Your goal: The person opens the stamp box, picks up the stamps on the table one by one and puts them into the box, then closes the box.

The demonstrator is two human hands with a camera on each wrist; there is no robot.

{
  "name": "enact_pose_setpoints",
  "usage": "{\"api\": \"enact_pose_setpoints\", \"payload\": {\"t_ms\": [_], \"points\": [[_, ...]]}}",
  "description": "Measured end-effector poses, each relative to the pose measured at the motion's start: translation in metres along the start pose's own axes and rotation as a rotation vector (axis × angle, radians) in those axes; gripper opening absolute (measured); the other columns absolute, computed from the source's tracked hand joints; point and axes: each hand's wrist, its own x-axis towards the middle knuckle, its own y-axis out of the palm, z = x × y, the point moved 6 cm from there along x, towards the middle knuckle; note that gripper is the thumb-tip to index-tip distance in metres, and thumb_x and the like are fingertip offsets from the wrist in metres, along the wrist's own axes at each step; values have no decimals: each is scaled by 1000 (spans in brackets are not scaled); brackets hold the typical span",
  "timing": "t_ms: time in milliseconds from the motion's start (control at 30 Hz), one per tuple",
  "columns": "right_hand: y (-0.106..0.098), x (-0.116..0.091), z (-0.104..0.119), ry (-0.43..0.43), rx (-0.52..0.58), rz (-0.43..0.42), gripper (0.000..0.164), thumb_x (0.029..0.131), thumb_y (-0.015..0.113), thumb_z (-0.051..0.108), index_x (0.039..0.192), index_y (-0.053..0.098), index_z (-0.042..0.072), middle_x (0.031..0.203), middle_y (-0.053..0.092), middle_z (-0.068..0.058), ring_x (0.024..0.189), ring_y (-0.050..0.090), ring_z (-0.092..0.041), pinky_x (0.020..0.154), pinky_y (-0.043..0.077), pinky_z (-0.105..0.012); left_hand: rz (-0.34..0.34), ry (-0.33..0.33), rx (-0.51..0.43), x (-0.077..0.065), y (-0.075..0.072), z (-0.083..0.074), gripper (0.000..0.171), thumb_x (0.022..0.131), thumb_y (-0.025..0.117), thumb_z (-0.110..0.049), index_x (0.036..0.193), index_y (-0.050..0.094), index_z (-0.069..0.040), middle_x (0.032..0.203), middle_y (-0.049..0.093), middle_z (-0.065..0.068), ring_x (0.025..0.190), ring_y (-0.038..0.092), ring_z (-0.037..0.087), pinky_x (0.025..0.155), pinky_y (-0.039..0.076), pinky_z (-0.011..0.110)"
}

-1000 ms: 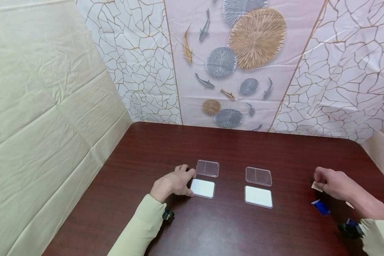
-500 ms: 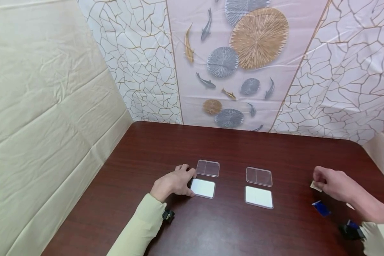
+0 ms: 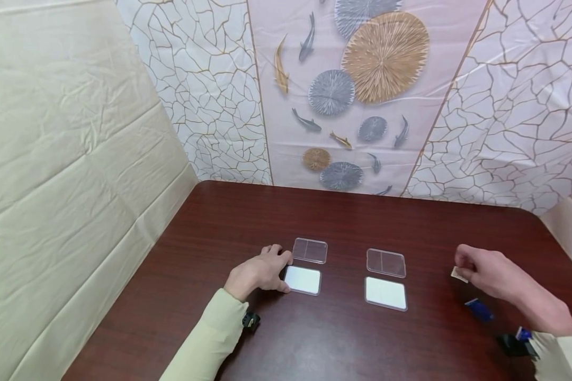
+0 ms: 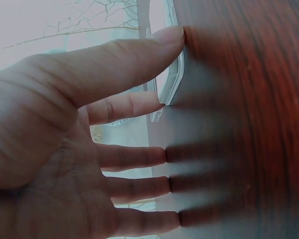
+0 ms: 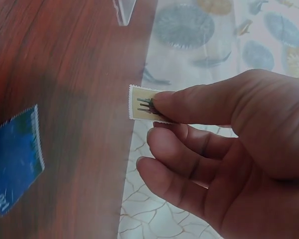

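Two bare hands, one small stamp between them in hand.

Right grip [image 3: 498, 272]: thumb and forefinger closed in a pinch on one end of the tan stamp [image 5: 138, 104], which sits over the right side of the worktop [image 3: 324, 344], apparently clear of it; remaining fingers bent, holding nothing seen.

Left grip [image 3: 259, 272]: fingers spread and nearly straight, thumb and index fingertip at the edge of the left white case [image 3: 302, 280], other fingertips down on the worktop; nothing lifted.

Step in hand, by judgement: handling of a single stamp, with the left case steadied. Next move would seem to call for a light hold, the face kept flat and the toothed edge uncreased, with little pressure from the left.

Materials. Tan stamp: thin paper, rectangular, perforated white border, dark upright marks. Blue stamp [image 5: 15, 159]: one, flat on the worktop, toothed edge, glossy-looking. Blue item [image 3: 523, 334]: one, beside the right wrist, partly hidden, identity uncertain. Right white case [image 3: 385, 293]: match to the left, round-cornered, clear rim, white filling. Clear panels [image 3: 310, 251]: two, transparent, likely plastic, each crossed by a line, one just beyond each case. Worktop: dark red-brown, streaked wood grain, soft sheen.
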Motion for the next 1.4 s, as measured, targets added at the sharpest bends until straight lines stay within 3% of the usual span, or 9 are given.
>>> {"api": "enact_pose_setpoints", "payload": {"t_ms": [367,833,1400], "points": [[-5,8,22,-39,5,-40,26,80,73,5,77,52,19,66,48,11,58,39,0,54,33,-24,-4,-5,1,1,0,0,52,80,80,-38,120,53,-18,137,44,10,124,42,28,93,46,40],[-9,19,43,-39,27,-25,24,82,73,6,78,53,19,65,49,10,59,42,-2,55,34,-24,0,-5,-1,1,0,0,53,80,80,-38,120,53,-18,137,44,11,125,42,28,93,47,40],[-5,32,73,-118,37,-9,22,81,71,4,78,54,18,67,49,10,61,43,-4,56,37,-24,5,-7,7,0,-1,0,53,81,79,-39,121,52,-18,138,43,11,128,41,29,94,47,40]]}}
